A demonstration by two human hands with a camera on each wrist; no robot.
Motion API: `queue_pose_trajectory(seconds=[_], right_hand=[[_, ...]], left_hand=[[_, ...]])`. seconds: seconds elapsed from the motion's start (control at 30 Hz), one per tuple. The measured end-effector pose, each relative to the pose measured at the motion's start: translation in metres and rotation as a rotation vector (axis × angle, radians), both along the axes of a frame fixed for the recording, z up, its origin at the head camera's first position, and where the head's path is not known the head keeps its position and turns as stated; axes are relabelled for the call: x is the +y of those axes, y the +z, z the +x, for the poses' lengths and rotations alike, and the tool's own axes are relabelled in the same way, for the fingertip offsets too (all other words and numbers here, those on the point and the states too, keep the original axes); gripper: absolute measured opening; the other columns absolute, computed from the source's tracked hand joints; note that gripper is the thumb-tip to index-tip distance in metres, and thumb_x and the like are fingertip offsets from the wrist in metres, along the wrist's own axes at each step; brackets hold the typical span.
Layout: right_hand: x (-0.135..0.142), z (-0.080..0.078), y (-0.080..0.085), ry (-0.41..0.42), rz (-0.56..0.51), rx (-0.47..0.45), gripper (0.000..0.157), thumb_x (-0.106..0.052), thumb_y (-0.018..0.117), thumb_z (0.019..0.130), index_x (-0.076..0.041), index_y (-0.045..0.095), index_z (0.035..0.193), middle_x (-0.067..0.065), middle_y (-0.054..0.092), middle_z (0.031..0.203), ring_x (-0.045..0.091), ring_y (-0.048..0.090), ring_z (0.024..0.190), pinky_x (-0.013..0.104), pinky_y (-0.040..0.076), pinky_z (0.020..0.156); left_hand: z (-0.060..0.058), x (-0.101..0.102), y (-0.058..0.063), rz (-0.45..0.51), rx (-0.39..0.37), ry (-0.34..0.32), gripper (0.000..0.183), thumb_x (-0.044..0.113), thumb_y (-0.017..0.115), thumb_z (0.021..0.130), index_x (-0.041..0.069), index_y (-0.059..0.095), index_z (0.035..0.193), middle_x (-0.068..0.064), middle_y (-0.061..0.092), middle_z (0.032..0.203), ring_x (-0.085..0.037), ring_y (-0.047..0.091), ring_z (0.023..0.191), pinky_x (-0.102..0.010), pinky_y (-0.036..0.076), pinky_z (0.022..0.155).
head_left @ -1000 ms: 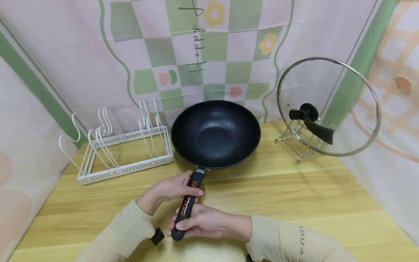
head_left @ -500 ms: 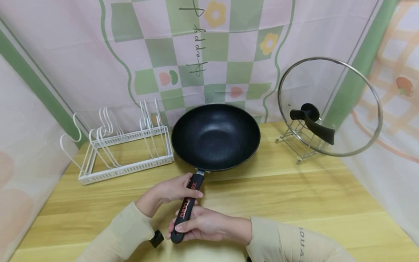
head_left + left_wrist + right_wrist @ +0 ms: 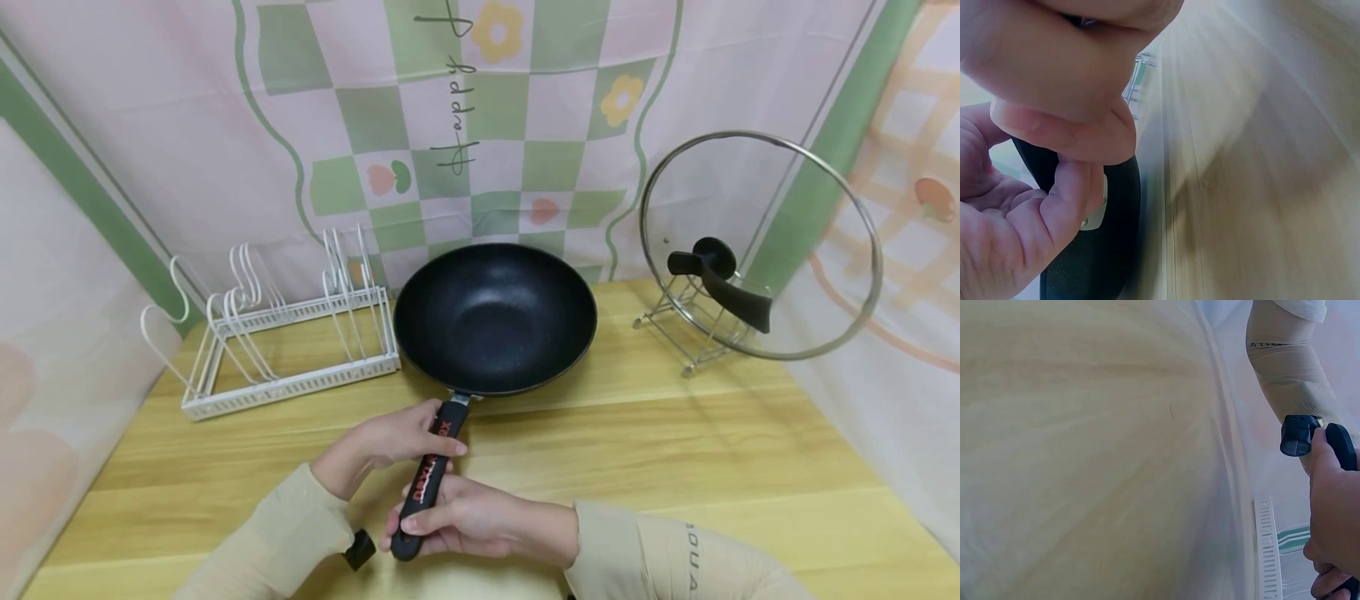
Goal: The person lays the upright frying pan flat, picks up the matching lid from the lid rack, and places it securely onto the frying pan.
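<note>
A black wok (image 3: 495, 325) sits in the middle of the head view, its open side tilted toward me. Its black handle (image 3: 429, 479) with red lettering slants down toward me. My left hand (image 3: 393, 435) grips the handle close to the pan, thumb across the top. Lower down, my right hand (image 3: 480, 518) holds the handle's end, with the thumb on top and fingers beneath. In the left wrist view, fingers partly hide the wok's dark outer side (image 3: 1124, 194). The right wrist view shows the handle end (image 3: 1340, 445) beside a thumb. Whether the wok's base touches the table cannot be told.
Left of the wok stands a white wire rack (image 3: 292, 387) with upright loops, very near its rim. On the right, a small metal stand (image 3: 693, 362) holds a large glass lid (image 3: 795, 208) upright, black knob facing forward. Patterned cloth (image 3: 427, 117) encloses the wooden table (image 3: 637, 450).
The wok has come down slightly in the head view, and its handle has shifted a little toward me. Both hands keep their hold.
</note>
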State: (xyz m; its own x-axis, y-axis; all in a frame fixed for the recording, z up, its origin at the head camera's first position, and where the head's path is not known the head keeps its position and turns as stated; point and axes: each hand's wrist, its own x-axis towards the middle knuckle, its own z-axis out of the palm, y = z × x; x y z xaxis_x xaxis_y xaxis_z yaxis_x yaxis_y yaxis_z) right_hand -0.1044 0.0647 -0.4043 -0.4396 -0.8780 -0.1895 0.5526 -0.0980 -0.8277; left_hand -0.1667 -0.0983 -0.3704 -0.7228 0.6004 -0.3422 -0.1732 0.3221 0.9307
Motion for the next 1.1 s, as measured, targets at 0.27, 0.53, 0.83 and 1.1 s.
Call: queue_pose_trajectory(seconds=[0.27,0.53,0.83,1.1], right_hand=[[0.0001,0.0009,0.0018,-0.011,0.006,-0.012,0.018,0.006,0.045,0.104,0.000,0.052,0.119,-0.001,0.067,0.109,0.020,0.063,0.118,0.040,0.046,0.106],[-0.0007,0.0014,0.0005,-0.031,-0.008,-0.037,0.018,0.007,0.046,0.103,-0.008,0.046,0.115,-0.001,0.068,0.108,0.017,0.066,0.112,0.039,0.049,0.103],[-0.0023,-0.0024,0.0003,-0.031,-0.003,-0.028,0.021,0.007,0.045,0.103,0.003,0.050,0.123,0.000,0.067,0.109,0.018,0.065,0.113,0.040,0.046,0.106],[-0.0035,-0.0037,0.0037,-0.039,-0.013,-0.045,0.025,0.007,0.045,0.103,0.007,0.050,0.128,0.000,0.068,0.109,0.018,0.065,0.113,0.038,0.048,0.104]], left_hand=[[0.0003,0.0000,-0.0012,-0.012,-0.001,0.012,0.035,0.003,0.069,0.094,-0.005,0.043,0.117,-0.017,0.065,0.088,-0.013,0.063,0.071,-0.024,0.050,0.067],[-0.0005,0.0008,-0.0011,-0.022,0.001,0.009,0.034,0.003,0.069,0.094,-0.004,0.044,0.116,-0.019,0.067,0.089,-0.013,0.064,0.071,-0.024,0.050,0.069],[-0.0046,-0.0007,0.0012,-0.058,0.003,0.003,0.037,0.005,0.069,0.095,-0.006,0.043,0.119,-0.021,0.067,0.092,-0.014,0.065,0.073,-0.025,0.052,0.071],[-0.0076,-0.0028,0.0008,-0.075,0.022,-0.001,0.041,0.007,0.069,0.095,-0.008,0.043,0.122,-0.013,0.062,0.091,-0.015,0.061,0.074,-0.025,0.050,0.072]])
